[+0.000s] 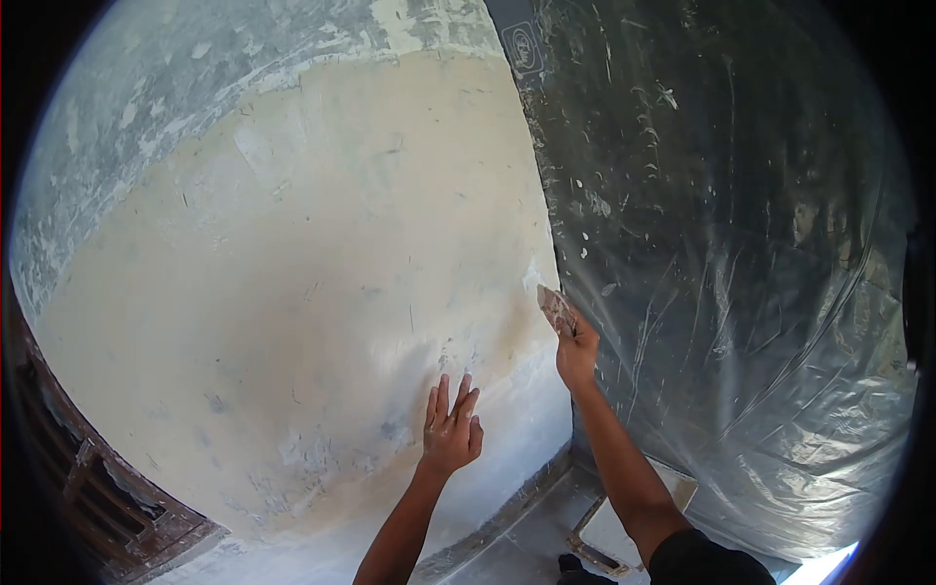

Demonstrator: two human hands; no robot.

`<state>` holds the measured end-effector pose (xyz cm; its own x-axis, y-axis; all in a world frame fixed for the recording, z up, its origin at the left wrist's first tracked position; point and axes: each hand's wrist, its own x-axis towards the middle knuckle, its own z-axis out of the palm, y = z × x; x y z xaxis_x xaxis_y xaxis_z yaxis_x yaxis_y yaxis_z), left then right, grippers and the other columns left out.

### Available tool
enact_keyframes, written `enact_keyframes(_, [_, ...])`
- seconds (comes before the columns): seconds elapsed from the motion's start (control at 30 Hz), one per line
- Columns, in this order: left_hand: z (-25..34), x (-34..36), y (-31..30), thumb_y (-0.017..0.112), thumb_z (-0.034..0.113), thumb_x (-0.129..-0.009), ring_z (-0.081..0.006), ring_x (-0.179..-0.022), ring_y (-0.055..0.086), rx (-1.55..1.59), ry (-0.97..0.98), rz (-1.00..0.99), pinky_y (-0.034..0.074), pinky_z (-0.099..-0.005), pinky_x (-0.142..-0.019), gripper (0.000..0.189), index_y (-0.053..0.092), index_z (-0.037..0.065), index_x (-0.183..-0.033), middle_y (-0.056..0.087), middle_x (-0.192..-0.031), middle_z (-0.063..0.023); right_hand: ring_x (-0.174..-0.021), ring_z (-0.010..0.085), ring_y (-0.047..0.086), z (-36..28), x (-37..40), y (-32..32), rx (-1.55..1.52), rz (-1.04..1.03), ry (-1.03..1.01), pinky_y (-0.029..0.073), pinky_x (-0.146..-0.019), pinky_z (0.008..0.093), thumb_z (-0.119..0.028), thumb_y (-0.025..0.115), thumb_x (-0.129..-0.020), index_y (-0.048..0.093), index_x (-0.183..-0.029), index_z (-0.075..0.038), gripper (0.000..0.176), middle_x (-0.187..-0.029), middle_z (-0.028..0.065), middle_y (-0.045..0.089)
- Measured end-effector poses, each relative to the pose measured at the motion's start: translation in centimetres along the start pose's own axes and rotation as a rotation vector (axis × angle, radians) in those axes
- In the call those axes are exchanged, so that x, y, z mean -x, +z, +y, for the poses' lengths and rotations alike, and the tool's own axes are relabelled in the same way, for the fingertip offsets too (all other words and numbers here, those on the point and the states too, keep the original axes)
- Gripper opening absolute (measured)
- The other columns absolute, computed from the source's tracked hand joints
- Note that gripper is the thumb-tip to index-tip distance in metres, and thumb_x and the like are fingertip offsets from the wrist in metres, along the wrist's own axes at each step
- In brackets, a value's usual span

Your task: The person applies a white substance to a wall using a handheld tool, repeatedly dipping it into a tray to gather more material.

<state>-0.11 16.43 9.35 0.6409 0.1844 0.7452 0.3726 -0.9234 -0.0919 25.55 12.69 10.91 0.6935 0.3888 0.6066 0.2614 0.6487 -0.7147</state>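
In front of me is a cream-coloured wall [292, 273] with grey and white patches. My left hand [451, 437] is raised against its lower part, fingers spread and fingertips at the surface, holding nothing. Close to the wall's right edge, my right hand [578, 353] is closed round a small flat brownish piece [556, 308] smeared with white; I cannot tell its exact kind. The top of that piece meets the wall just below a fresh white smear [532, 277].
Dark plastic sheeting [721, 234], spattered white, hangs along the right. On the floor below stands a pale rectangular container [673, 485] partly behind my right forearm. A brown lattice frame [107, 497] borders the wall at lower left. Rough grey-white wall [175, 107] shows above.
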Motion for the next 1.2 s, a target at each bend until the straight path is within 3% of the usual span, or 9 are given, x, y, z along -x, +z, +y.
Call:
enact_keyframes(0.13, [-1.6,0.0,1.8,0.051,0.015,-0.089,-0.0404,-0.142,0.038,-0.121,0.065,-0.025,0.024,-0.0508,-0.119,0.04,0.063,0.003,-0.125,0.057,-0.143,-0.0145,-0.122,0.0302,0.06,1.6,-5.8,2.1,0.25,0.076,-0.153,0.044,-0.107,0.0374,0.011,0.047,-0.091,0.057,-0.134,0.002,0.045,-0.134,0.019,0.061])
enact_keyframes(0.2, [-2.3,-0.1,2.2,0.051,0.017,-0.089,-0.0384,-0.14,0.042,-0.157,0.08,-0.046,0.026,-0.0502,-0.118,0.039,0.065,0.004,-0.123,0.06,-0.139,-0.0138,-0.131,0.0359,0.052,3.8,-7.0,3.6,0.495,0.082,-0.42,0.041,-0.111,0.0434,0.014,0.049,-0.086,0.056,-0.137,-0.001,0.053,-0.139,0.0199,0.057])
enact_keyframes(0.4, [-4.8,1.4,3.9,0.055,0.017,-0.086,-0.0442,-0.139,0.039,-0.228,0.148,-0.018,0.025,-0.0574,-0.116,0.037,0.063,0.003,-0.119,0.063,-0.134,-0.0168,-0.143,0.0411,0.038,7.5,2.5,6.7,0.457,-0.107,-0.409,0.026,-0.119,0.0534,0.017,0.053,-0.071,0.056,-0.138,-0.004,0.07,-0.145,0.021,0.052])
enact_keyframes(0.57, [-4.8,0.9,3.2,0.055,0.018,-0.086,-0.0348,-0.134,0.047,-0.279,0.179,-0.027,0.029,-0.0518,-0.116,0.032,0.069,0.007,-0.113,0.069,-0.126,-0.0093,-0.132,0.0425,0.051,5.4,-1.0,4.4,0.433,0.103,-0.476,0.038,-0.113,0.0515,0.018,0.05,-0.077,0.056,-0.135,0.003,0.06,-0.137,0.0242,0.057])
enact_keyframes(0.7, [-4.8,0.8,3.4,0.056,0.018,-0.085,-0.0342,-0.134,0.047,-0.28,0.21,-0.028,0.029,-0.0511,-0.116,0.032,0.07,0.008,-0.112,0.069,-0.125,-0.0091,-0.138,0.0395,0.046,6.2,-7.0,4.8,0.415,0.168,-0.392,0.033,-0.117,0.0502,0.017,0.051,-0.075,0.055,-0.139,0.0,0.066,-0.14,0.0229,0.056])
enact_keyframes(0.83, [-5.0,1.1,3.3,0.055,0.019,-0.085,-0.0351,-0.134,0.047,-0.281,0.194,-0.038,0.028,-0.0529,-0.116,0.032,0.07,0.008,-0.112,0.069,-0.126,-0.0094,-0.14,0.0386,0.044,9.0,1.0,5.7,0.429,-0.043,-0.399,0.028,-0.119,0.0515,0.015,0.052,-0.071,0.06,-0.134,-0.003,0.065,-0.139,0.0208,0.057])
enact_keyframes(0.93, [-4.9,1.2,3.2,0.055,0.019,-0.085,-0.0364,-0.134,0.047,-0.261,0.181,-0.045,0.027,-0.0547,-0.116,0.032,0.069,0.007,-0.111,0.069,-0.125,-0.0102,-0.13,0.0401,0.055,7.7,5.2,4.1,0.314,-0.125,-0.394,0.038,-0.113,0.0521,0.017,0.054,-0.079,0.065,-0.126,0.0,0.051,-0.131,0.0231,0.063])
enact_keyframes(1.07, [-4.5,1.0,3.2,0.055,0.018,-0.085,-0.039,-0.134,0.047,-0.24,0.15,-0.079,0.027,-0.0568,-0.115,0.033,0.068,0.006,-0.113,0.07,-0.124,-0.0122,-0.133,0.0408,0.052,5.9,-2.8,2.2,0.406,0.155,-0.36,0.038,-0.114,0.0444,0.019,0.045,-0.077,0.059,-0.133,0.003,0.06,-0.136,0.0237,0.059])
enact_keyframes(1.2, [-4.0,1.2,3.3,0.056,0.019,-0.085,-0.0405,-0.133,0.047,-0.196,0.102,-0.085,0.026,-0.0581,-0.115,0.035,0.066,0.005,-0.116,0.069,-0.125,-0.0144,-0.139,0.0387,0.045,9.7,-2.9,4.1,0.361,0.121,-0.299,0.03,-0.119,0.0475,0.016,0.05,-0.073,0.059,-0.136,-0.003,0.066,-0.141,0.0192,0.056])
